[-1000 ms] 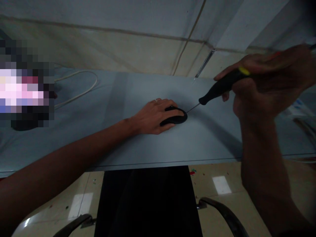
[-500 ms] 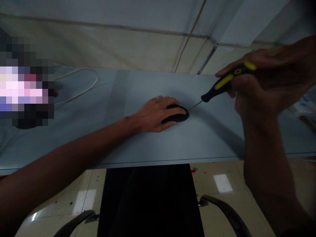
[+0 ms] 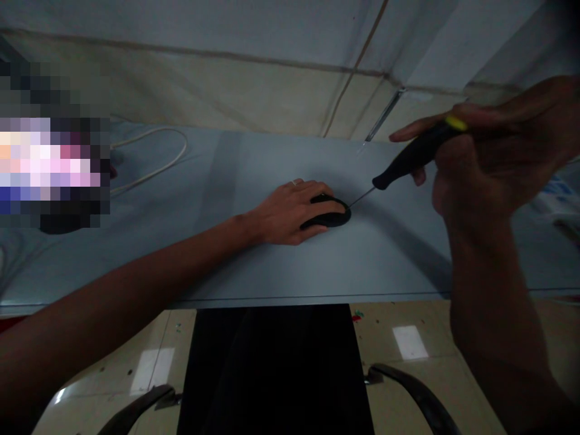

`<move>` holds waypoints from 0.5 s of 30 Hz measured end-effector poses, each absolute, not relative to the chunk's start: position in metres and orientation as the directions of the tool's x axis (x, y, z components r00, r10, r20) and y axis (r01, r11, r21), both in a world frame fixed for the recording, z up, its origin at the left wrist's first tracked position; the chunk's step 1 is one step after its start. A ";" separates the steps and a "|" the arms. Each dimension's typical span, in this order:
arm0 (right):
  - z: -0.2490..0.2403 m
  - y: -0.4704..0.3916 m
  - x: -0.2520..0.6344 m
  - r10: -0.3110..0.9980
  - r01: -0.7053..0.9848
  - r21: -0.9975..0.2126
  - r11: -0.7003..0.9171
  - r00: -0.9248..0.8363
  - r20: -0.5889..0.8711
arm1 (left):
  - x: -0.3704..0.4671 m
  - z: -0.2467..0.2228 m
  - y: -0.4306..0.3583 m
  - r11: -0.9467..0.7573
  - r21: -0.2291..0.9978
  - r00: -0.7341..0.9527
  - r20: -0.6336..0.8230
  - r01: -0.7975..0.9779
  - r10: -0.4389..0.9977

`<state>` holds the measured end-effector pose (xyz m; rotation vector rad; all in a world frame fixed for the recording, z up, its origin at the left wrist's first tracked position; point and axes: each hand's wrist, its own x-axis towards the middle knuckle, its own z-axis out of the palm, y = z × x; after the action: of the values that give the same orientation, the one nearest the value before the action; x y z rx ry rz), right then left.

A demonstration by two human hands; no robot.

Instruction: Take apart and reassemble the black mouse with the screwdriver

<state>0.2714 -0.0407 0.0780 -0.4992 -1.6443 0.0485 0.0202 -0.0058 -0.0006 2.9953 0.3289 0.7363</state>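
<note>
A black computer mouse lies on the grey-blue desk, partly covered by my left hand. The fingers of that hand wrap over and beside it, and one finger carries a ring. My right hand is closed around the handle of a screwdriver, black with yellow parts. Its thin shaft slants down to the left, and the tip meets the right end of the mouse. Just what the tip touches is too small to make out.
The narrow desk runs along a tiled wall. A white cable loops at the left beside a blurred-out screen. Blue-and-white packaging sits at the far right. Chair armrests show below, over a tiled floor.
The screwdriver handle has turned within my right fingers, showing less yellow. My left hand still holds the mouse. The whole view has shifted slightly.
</note>
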 end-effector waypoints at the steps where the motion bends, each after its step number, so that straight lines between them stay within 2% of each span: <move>1: 0.077 -0.040 0.274 0.337 0.309 -0.308 0.900 -0.044 0.940 | 0.020 0.000 -0.006 -0.977 0.086 0.865 0.454 0.195 0.213; 5: 0.072 -0.030 0.285 0.325 0.376 -0.315 0.871 0.039 0.945 | 0.021 0.000 -0.007 -0.979 0.068 0.863 0.464 0.190 0.200; 10: 0.072 -0.022 0.284 0.179 0.423 -0.215 0.880 0.125 0.976 | 0.021 0.000 -0.006 -0.980 0.066 0.862 0.466 0.190 0.198; 12: 0.073 -0.027 0.274 0.243 0.430 -0.267 0.862 0.111 0.964 | 0.021 0.000 -0.006 -0.980 0.072 0.861 0.467 0.188 0.200; 15: 0.072 -0.041 0.261 0.462 0.397 -0.443 0.804 0.052 0.885 | 0.020 0.000 -0.007 -0.978 0.077 0.863 0.461 0.192 0.206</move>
<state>0.2607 -0.0408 0.0725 -0.7077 -1.5599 0.0565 0.0204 -0.0067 0.0004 3.0043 0.3212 0.7487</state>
